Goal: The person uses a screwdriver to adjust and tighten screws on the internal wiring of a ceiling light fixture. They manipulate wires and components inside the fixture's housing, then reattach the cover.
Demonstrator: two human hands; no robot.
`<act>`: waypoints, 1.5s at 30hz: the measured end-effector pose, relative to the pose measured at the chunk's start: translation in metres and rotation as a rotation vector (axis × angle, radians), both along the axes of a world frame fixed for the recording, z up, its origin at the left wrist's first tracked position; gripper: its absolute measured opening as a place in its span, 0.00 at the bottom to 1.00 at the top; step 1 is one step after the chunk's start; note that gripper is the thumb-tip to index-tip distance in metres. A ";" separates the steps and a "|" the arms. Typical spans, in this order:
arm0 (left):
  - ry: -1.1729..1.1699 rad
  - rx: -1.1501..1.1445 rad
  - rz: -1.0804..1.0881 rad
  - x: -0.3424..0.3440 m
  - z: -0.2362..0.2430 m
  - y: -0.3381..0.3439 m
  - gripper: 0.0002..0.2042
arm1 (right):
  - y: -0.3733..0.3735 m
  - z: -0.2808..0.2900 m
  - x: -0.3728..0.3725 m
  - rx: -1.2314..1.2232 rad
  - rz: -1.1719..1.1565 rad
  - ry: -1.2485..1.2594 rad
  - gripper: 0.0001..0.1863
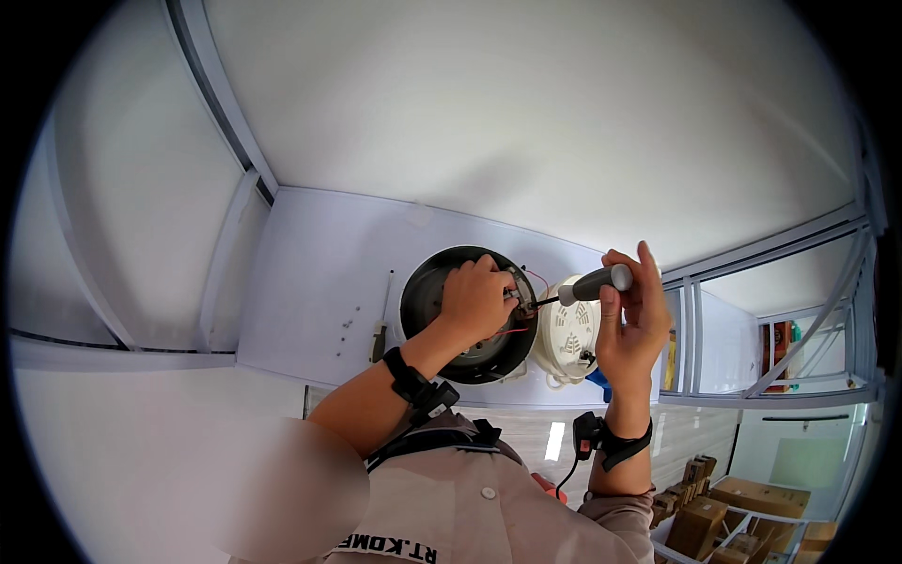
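A round, dark appliance shell [425, 291] lies open side up on the white table. Inside it, at the right wall, my left hand [477, 299] has its fingers closed around a small metal-looking part [522, 289]. Red wires [512, 331] run beside that part. From the right, my right hand [634, 315] grips a screwdriver [594, 284] by its grey handle, thumb below and index finger raised. Its dark shaft points left, the tip at or very near the part. Just right of the shell is a cream-coloured round base [569, 329] with vent slots.
Left of the shell lies a second screwdriver [379, 342] with a dark handle. Several small screws [348, 325] are scattered farther left on the table [291, 273]. A blue object [598, 379] shows beyond the base. Cardboard boxes [697, 526] stand at the lower right.
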State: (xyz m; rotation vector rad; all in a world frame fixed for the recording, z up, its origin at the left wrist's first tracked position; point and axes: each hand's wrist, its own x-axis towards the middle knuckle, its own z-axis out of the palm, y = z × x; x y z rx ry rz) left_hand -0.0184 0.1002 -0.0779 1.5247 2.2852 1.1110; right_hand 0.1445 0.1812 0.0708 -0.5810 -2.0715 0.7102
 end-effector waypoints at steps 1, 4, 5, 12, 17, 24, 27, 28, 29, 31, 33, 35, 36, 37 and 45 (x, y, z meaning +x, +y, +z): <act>-0.003 0.004 0.000 0.000 0.000 0.000 0.10 | 0.005 0.000 0.002 0.091 0.020 -0.049 0.21; -0.003 -0.004 0.000 -0.001 0.000 0.001 0.11 | 0.009 0.000 0.002 0.280 0.045 -0.084 0.22; -0.001 -0.010 0.000 -0.001 0.001 0.000 0.11 | 0.009 -0.001 0.002 0.329 0.048 -0.078 0.22; 0.049 -0.001 -0.036 -0.001 0.013 0.000 0.13 | -0.001 -0.011 0.002 0.234 -0.030 0.028 0.27; 0.146 0.310 -0.206 0.007 0.055 -0.007 0.17 | -0.002 -0.012 0.004 0.064 0.121 0.033 0.22; -0.305 0.351 -0.373 0.015 0.075 -0.001 0.24 | 0.005 -0.006 0.000 0.135 0.115 0.162 0.21; -0.313 0.273 -0.401 0.013 0.084 0.001 0.20 | 0.011 -0.011 0.008 0.061 0.122 0.115 0.24; -0.299 0.296 -0.381 0.013 0.087 0.002 0.19 | 0.012 -0.011 0.011 0.042 0.137 0.075 0.26; -0.285 0.319 -0.361 0.013 0.089 0.003 0.19 | 0.010 -0.010 0.011 -0.048 0.157 0.098 0.26; -0.297 0.335 -0.334 0.008 0.083 0.006 0.19 | 0.007 -0.006 0.009 -0.222 0.201 0.142 0.25; -0.310 0.378 -0.313 0.006 0.082 0.011 0.20 | 0.012 -0.002 0.011 -0.018 0.264 0.048 0.27; -0.329 0.253 -0.266 0.008 0.088 0.012 0.18 | 0.009 0.001 0.006 0.103 0.232 0.077 0.26; -0.338 0.192 -0.242 0.009 0.091 0.013 0.17 | 0.008 0.002 0.005 0.111 0.189 0.088 0.25; -0.296 0.278 -0.251 0.012 0.091 0.016 0.17 | 0.006 0.003 0.004 0.118 0.146 0.099 0.25; -0.495 0.236 -0.445 0.010 0.100 0.008 0.18 | 0.015 -0.001 0.011 -0.102 0.114 0.116 0.24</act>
